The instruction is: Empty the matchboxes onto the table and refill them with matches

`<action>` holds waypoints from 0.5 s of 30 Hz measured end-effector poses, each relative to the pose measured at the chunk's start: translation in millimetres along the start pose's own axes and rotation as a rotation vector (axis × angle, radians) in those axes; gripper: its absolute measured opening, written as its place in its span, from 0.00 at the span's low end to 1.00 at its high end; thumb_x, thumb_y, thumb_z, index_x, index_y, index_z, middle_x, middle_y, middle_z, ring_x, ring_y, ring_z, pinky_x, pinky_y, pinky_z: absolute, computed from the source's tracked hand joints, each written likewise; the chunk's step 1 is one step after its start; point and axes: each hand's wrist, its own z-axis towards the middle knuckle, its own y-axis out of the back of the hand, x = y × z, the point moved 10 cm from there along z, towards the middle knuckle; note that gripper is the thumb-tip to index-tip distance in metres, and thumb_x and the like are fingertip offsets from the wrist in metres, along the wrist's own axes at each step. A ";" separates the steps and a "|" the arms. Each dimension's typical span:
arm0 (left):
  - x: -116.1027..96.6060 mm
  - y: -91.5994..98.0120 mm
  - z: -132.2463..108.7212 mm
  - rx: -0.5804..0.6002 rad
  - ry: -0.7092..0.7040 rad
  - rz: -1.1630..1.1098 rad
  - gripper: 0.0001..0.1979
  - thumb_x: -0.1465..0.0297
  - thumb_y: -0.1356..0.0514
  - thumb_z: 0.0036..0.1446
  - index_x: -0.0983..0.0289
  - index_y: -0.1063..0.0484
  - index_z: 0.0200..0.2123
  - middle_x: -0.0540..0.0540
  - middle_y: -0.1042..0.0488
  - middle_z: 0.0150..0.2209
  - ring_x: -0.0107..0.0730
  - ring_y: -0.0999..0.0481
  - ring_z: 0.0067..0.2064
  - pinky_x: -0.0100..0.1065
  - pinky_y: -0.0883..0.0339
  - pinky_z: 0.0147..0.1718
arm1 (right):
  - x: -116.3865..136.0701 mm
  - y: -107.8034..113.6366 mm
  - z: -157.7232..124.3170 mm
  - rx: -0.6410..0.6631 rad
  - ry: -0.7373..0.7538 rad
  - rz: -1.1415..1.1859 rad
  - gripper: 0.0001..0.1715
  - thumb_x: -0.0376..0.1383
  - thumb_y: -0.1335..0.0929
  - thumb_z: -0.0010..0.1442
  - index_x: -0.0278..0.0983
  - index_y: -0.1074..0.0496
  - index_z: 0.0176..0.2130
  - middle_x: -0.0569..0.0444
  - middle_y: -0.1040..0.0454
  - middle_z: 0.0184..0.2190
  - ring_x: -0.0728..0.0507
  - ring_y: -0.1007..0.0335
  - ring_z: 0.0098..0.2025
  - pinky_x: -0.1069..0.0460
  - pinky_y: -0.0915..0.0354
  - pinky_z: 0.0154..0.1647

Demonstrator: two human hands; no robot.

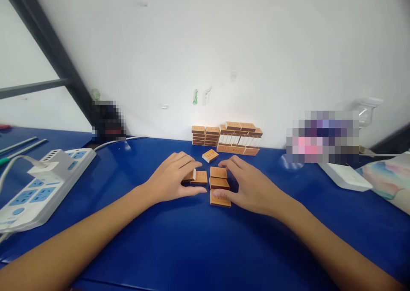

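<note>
Several small orange-brown blocks lie on the blue table between my hands. My left hand rests palm down with fingers curled over two blocks, thumb and fingertips touching them. My right hand is beside a short column of three blocks, its thumb against the nearest block and its fingers by the farthest. One loose block lies tilted just beyond both hands.
A built stack of the same blocks stands against the white wall. A white power strip with a plugged cable lies at the left. A white flat box and a colourful item sit at the right.
</note>
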 end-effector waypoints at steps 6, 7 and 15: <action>12.7 -14.4 -4.8 0.102 0.060 -0.024 0.28 0.50 0.39 0.67 0.65 0.27 0.58 0.60 0.22 0.50 0.45 0.25 0.50 0.46 0.30 0.49 | 0.3 -9.3 -1.9 0.132 -0.050 -0.017 0.32 0.58 0.26 0.60 0.40 0.30 0.52 0.47 0.27 0.49 0.40 0.23 0.40 0.46 0.28 0.36; 15.6 -14.8 -4.9 0.102 0.065 -0.022 0.26 0.50 0.39 0.68 0.65 0.26 0.56 0.59 0.21 0.48 0.44 0.24 0.49 0.46 0.30 0.49 | -1.4 -9.2 -1.2 0.126 -0.046 -0.031 0.28 0.56 0.27 0.63 0.40 0.30 0.51 0.47 0.27 0.50 0.41 0.23 0.40 0.47 0.28 0.35; 35.8 -17.7 -7.0 0.135 0.184 0.001 0.27 0.48 0.40 0.67 0.64 0.24 0.55 0.60 0.21 0.47 0.45 0.23 0.48 0.47 0.27 0.49 | -14.4 -3.7 3.9 -0.043 0.014 -0.307 0.12 0.44 0.33 0.71 0.39 0.29 0.48 0.47 0.25 0.44 0.40 0.24 0.36 0.47 0.33 0.33</action>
